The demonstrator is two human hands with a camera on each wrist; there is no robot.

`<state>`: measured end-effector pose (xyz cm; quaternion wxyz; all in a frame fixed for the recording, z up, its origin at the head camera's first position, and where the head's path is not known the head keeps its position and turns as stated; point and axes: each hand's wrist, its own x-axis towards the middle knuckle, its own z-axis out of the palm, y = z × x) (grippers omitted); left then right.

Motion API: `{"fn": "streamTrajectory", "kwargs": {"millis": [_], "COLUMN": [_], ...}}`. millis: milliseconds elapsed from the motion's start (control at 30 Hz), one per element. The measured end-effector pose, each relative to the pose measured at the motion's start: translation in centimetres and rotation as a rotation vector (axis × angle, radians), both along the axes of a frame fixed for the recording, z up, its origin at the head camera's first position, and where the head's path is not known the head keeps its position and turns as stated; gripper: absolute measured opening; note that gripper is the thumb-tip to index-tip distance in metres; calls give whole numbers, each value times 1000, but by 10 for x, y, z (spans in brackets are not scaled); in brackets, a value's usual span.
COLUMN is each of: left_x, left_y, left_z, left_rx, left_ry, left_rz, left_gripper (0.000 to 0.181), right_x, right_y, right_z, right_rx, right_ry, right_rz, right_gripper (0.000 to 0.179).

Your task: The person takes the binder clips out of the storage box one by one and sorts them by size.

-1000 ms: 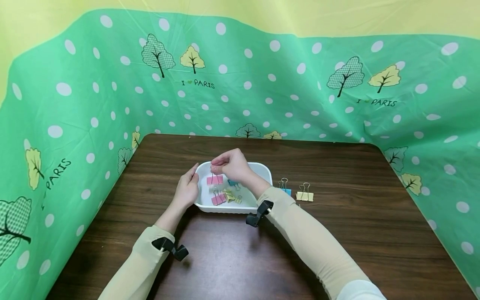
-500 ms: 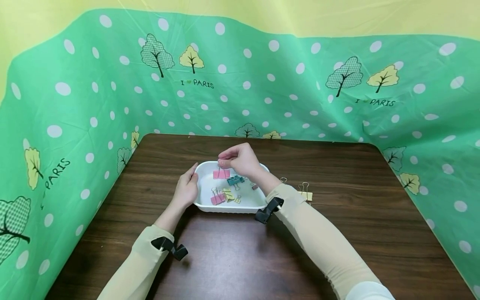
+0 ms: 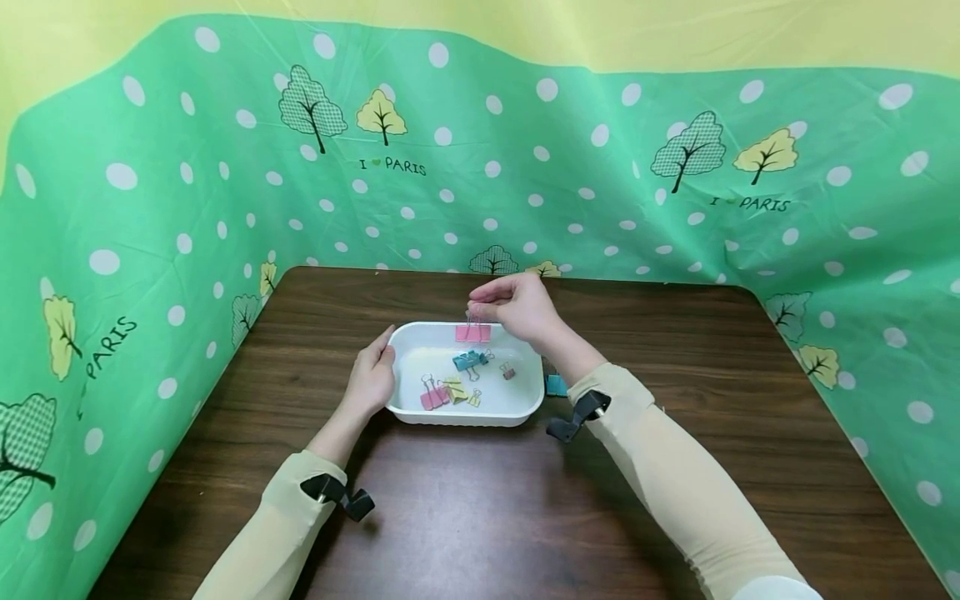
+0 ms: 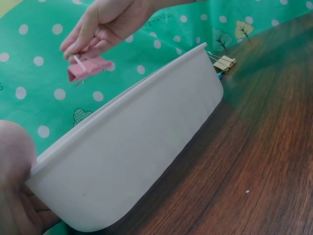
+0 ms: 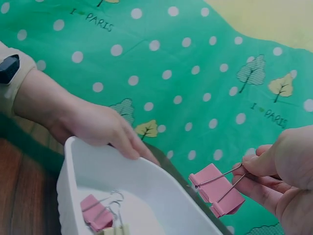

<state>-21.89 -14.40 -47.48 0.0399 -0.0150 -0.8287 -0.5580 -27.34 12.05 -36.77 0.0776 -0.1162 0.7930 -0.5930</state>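
Observation:
My right hand [image 3: 521, 310] pinches a pink binder clip [image 3: 473, 333] by its wire handles, above the back rim of the white plastic tray [image 3: 465, 418]. In the right wrist view this pink clip hangs outside the tray's rim. The left hand [image 3: 372, 373] grips the tray's left end, its thumb at the rim. Inside the tray lie another pink binder clip [image 3: 434, 398], a yellow clip [image 3: 455, 389], a teal clip [image 3: 467, 361], a small yellow clip [image 3: 475, 398] and a small pinkish clip [image 3: 507, 372].
Just right of the tray a blue binder clip [image 3: 557, 385] is on the brown wooden table [image 3: 450, 500], partly behind the right forearm. A yellow binder clip [image 4: 223, 63] shows beyond the tray in the left wrist view. A green printed cloth [image 3: 450, 192] surrounds the table.
My right hand has carried the pink binder clip rightward and up, from over the tray's left part to its back rim. The left hand and the tray stay put.

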Motion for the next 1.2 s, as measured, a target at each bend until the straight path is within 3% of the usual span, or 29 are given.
{"fn": "streamTrajectory", "kwargs": {"millis": [400,1200], "left_x": [1,0], "left_y": [-2,-1], "left_z": [0,0], "left_rx": [-4,-7], "left_ry": [-17,-4], "left_rz": [4,5], "left_gripper": [50,50], "right_x": [2,17], "right_y": [43,112], "right_z": [18,42], "right_rx": [-2,-5], "right_ry": [79,86], "right_rz": [-39,-135], "right_gripper": [20,30]}}
